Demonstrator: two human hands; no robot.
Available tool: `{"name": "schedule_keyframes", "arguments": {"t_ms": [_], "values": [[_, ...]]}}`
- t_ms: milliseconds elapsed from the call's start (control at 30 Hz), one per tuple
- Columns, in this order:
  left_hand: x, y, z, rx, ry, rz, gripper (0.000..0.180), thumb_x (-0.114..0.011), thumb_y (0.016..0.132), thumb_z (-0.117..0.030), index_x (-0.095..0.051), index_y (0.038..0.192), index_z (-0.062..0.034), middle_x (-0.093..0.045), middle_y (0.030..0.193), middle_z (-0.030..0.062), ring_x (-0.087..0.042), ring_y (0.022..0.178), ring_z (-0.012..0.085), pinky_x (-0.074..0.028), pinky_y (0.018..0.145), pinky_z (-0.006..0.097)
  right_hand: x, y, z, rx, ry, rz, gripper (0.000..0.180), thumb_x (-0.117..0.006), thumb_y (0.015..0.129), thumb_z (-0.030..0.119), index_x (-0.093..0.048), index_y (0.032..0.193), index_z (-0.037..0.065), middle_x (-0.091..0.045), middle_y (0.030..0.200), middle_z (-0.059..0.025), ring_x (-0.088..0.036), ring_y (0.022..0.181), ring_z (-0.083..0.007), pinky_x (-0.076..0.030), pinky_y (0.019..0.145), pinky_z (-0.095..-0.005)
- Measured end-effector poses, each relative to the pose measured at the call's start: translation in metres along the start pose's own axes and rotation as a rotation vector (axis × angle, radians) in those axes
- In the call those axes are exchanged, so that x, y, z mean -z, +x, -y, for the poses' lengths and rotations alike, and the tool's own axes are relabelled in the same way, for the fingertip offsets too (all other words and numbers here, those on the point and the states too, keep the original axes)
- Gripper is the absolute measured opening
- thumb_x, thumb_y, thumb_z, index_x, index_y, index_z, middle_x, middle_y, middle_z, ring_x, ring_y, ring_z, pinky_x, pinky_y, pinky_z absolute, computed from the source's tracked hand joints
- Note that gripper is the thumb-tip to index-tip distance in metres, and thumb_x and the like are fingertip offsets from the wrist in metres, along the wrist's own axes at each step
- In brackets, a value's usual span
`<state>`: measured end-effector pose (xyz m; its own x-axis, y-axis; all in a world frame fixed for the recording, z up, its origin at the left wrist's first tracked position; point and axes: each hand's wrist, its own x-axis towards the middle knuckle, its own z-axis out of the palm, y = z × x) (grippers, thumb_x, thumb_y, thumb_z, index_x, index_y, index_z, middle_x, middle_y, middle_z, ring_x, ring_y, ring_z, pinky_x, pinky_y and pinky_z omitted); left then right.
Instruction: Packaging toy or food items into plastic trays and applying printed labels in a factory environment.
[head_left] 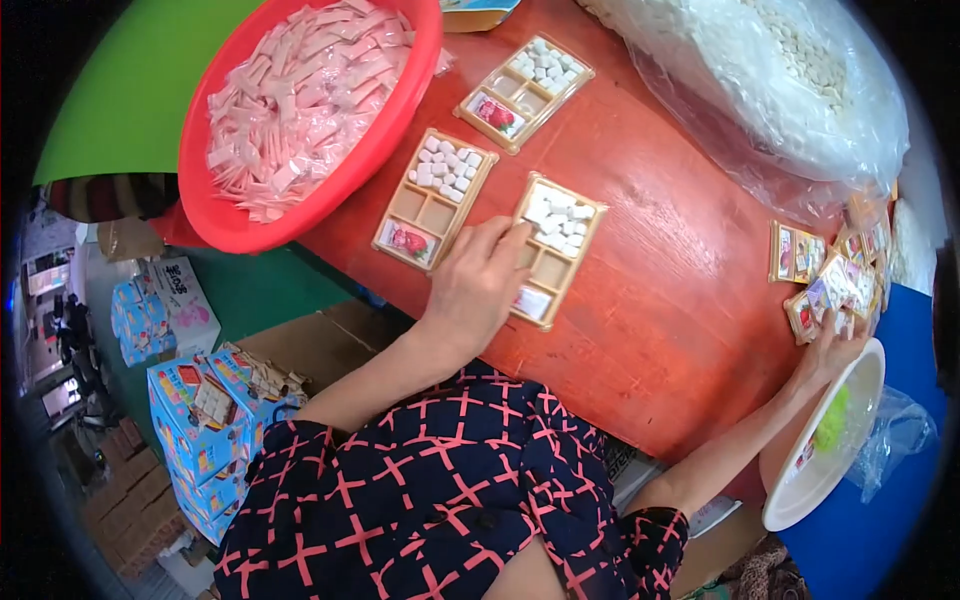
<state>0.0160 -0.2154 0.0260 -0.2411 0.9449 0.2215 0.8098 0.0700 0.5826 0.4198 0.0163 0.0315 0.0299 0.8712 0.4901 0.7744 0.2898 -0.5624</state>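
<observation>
A red table [660, 260] filled the frame, bearing a clear bag [760, 80] of white pieces, a red basin [300, 215] of pink sachets and three compartment trays. The left hand [478, 285] lay flat on the nearest tray [552, 250], fingers spread over its edge, pinning rather than gripping it. The right hand [838, 335] reached into a stack of small cards [835, 275] above a white bowl [820, 450]; whether it closed on one could not be told. The tray looked light, thin and stiff, its loose white pieces [560, 215] likely to spill, so best held level by its long rims.
</observation>
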Motion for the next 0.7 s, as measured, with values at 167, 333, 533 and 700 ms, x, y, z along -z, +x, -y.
{"name": "schedule_keyframes", "arguments": {"t_ms": [167, 333, 533, 700], "values": [[-0.033, 0.005, -0.02, -0.174, 0.029, -0.009, 0.027, -0.055, 0.072, -0.005, -0.05, 0.098, 0.0015, -0.051, 0.096, 0.0167, -0.052, 0.081, 0.0305, -0.046, 0.071, 0.036, -0.026, -0.056, 0.103, -0.206, 0.264, 0.187, 0.041, -0.058, 0.076, -0.005, -0.044, 0.115, -0.005, -0.052, 0.105, -0.0155, -0.053, 0.092, -0.0207, -0.046, 0.075, -0.0313], [-0.024, 0.032, -0.059, -0.047, -0.249, 0.167, 0.039, -0.066, 0.068, -0.01, -0.054, 0.104, -0.0021, -0.049, 0.11, 0.0179, -0.052, 0.096, 0.0331, -0.046, 0.079, 0.039, 0.001, -0.05, 0.216, 0.28, 0.213, 0.258, 0.024, -0.057, 0.068, -0.006, -0.057, 0.092, -0.002, -0.057, 0.096, -0.0167, -0.058, 0.077, -0.0271, -0.048, 0.068, -0.0346], [0.081, 0.1, -0.026, -0.299, 0.132, -0.099, 0.029, -0.066, 0.068, -0.012, -0.056, 0.095, -0.0053, -0.056, 0.097, 0.0118, -0.055, 0.084, 0.0292, -0.046, 0.074, 0.037, 0.068, -0.038, 0.333, 0.605, 0.323, 0.426, 0.011, -0.055, 0.077, -0.002, -0.052, 0.087, -0.001, -0.055, 0.09, -0.0161, -0.054, 0.074, -0.0229, -0.046, 0.069, -0.0329], [0.146, 0.212, 0.044, -0.013, 0.564, -0.059, 0.024, -0.062, 0.072, -0.022, -0.064, 0.089, -0.005, -0.062, 0.078, 0.014, -0.06, 0.072, 0.0289, -0.048, 0.066, 0.038, 0.088, -0.041, 0.361, 0.337, 0.42, 0.535, 0.011, -0.055, 0.082, 0.003, -0.046, 0.086, 0.007, -0.056, 0.066, -0.0081, -0.047, 0.043, -0.0153, -0.048, 0.053, -0.028]]}}
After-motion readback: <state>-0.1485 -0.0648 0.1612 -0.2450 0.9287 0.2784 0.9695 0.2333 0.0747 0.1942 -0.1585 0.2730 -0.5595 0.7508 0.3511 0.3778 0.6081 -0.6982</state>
